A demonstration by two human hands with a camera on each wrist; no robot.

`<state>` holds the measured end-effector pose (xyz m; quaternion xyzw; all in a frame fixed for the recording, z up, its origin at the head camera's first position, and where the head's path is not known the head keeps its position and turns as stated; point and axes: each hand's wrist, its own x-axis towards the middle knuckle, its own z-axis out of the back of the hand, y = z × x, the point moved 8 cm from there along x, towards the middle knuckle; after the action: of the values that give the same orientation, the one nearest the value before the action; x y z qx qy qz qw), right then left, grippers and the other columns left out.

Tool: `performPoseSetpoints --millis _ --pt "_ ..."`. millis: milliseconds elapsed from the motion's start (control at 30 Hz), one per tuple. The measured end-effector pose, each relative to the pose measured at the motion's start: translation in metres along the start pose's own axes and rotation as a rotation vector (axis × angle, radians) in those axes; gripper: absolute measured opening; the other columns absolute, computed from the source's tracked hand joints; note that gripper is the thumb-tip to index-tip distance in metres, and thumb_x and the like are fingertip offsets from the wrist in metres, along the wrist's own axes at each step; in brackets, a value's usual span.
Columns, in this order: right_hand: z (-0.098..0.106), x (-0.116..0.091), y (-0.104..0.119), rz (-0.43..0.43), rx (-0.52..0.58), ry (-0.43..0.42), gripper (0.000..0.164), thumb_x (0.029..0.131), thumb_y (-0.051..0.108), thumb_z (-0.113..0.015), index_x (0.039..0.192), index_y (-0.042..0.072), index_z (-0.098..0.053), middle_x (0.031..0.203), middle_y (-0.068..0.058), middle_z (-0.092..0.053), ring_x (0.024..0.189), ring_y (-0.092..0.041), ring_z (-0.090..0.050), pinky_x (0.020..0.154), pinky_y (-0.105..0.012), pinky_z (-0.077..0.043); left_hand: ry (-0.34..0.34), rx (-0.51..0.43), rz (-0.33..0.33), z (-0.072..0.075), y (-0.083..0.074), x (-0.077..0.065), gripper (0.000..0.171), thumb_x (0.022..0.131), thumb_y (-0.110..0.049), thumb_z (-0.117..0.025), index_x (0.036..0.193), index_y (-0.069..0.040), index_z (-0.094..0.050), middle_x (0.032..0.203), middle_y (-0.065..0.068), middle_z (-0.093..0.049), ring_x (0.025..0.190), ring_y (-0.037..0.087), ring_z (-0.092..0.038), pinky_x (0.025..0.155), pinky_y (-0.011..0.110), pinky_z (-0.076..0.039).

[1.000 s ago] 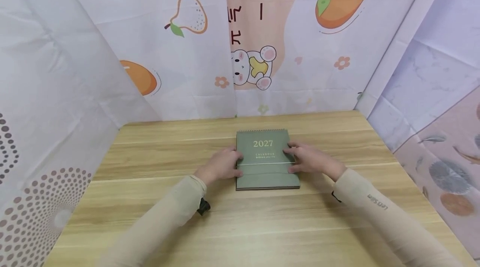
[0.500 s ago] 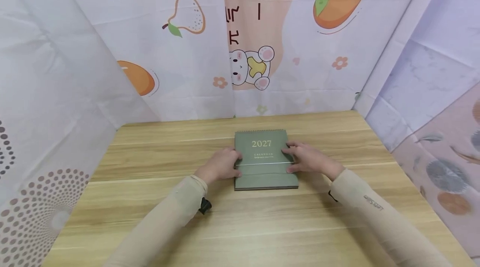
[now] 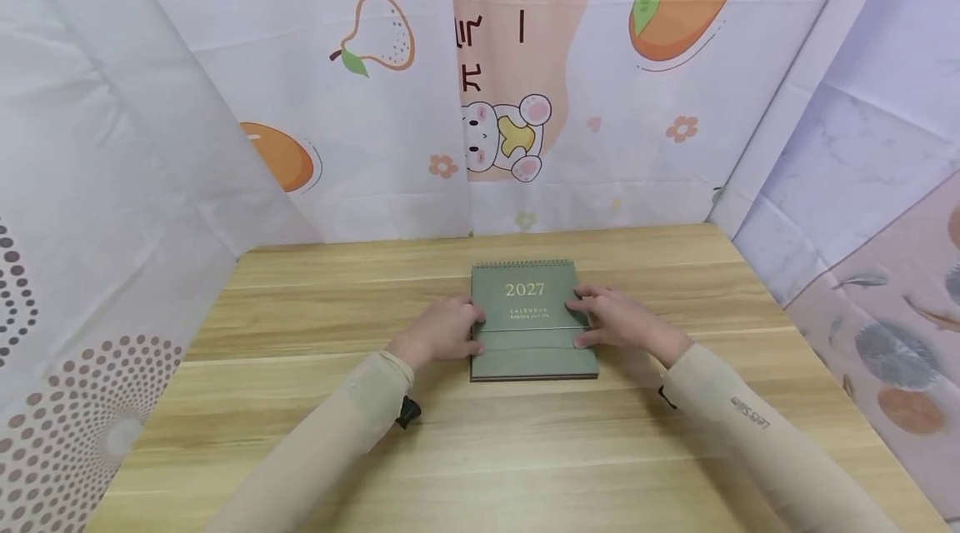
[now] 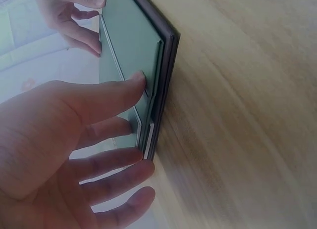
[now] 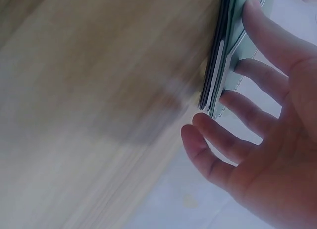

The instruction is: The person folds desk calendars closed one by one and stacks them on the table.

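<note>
A green desk calendar (image 3: pixel 525 362) lies flat on the wooden table, its spiral binding at the far edge and "2027" in gold on the cover. At its left side, my left hand (image 3: pixel 442 329) touches the cover's margin with thumb and fingertips. My right hand (image 3: pixel 618 318) does the same along the right side. In the left wrist view, the thumb lies on the green cover (image 4: pixel 131 36) and the fingers extend loosely past the side edge. The right wrist view has the right hand's thumb (image 5: pixel 267 36) on the cover, with fingers spread beside the page stack.
Wood-grain table (image 3: pixel 480 458) surrounds the calendar. Behind it hangs a white curtain (image 3: pixel 300 83) printed with fruit and a cartoon figure. More sheeting (image 3: pixel 847 150) closes off the right, and a dotted sheet (image 3: pixel 82 400) hangs at the left.
</note>
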<state>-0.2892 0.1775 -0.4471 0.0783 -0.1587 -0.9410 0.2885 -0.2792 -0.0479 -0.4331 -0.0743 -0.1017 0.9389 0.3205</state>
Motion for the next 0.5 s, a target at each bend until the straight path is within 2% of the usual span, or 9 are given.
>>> performPoseSetpoints --millis 167,300,400,500 --pt "0.000 -0.003 0.000 0.002 -0.010 -0.014 0.069 0.085 0.034 -0.083 0.138 -0.003 -0.059 0.148 -0.031 -0.044 0.133 -0.051 -0.044 0.107 -0.063 -0.037 -0.008 0.008 -0.004 0.000 0.000 0.000 0.043 0.086 -0.028 -0.084 0.119 -0.002 -0.073 0.114 0.012 -0.065 0.102 0.024 -0.059 0.090 0.042 -0.052" --pt "-0.002 -0.007 0.001 0.015 -0.055 -0.031 0.069 0.088 0.039 -0.079 0.141 0.000 -0.058 0.150 -0.029 -0.044 0.132 -0.053 -0.045 0.105 -0.065 -0.038 0.006 0.079 -0.016 -0.005 0.001 -0.004 0.047 0.091 -0.034 -0.078 0.125 -0.004 -0.070 0.122 0.014 -0.063 0.115 0.029 -0.058 0.096 0.048 -0.050" --pt "-0.003 -0.013 0.001 0.016 -0.096 -0.049 0.067 0.091 0.042 -0.074 0.144 0.004 -0.056 0.152 -0.025 -0.043 0.133 -0.053 -0.043 0.099 -0.071 -0.040 0.000 0.134 -0.041 -0.008 0.003 -0.008 0.051 0.094 -0.040 -0.073 0.130 -0.005 -0.067 0.127 0.014 -0.061 0.124 0.033 -0.055 0.099 0.054 -0.048" --pt "0.000 -0.019 -0.001 -0.003 -0.121 -0.102 0.066 0.095 0.046 -0.069 0.146 0.008 -0.055 0.154 -0.022 -0.042 0.136 -0.054 -0.039 0.096 -0.079 -0.036 -0.045 0.114 -0.067 -0.007 0.006 -0.013 0.050 0.097 -0.040 -0.069 0.133 -0.004 -0.065 0.129 0.015 -0.060 0.127 0.034 -0.053 0.102 0.056 -0.046"
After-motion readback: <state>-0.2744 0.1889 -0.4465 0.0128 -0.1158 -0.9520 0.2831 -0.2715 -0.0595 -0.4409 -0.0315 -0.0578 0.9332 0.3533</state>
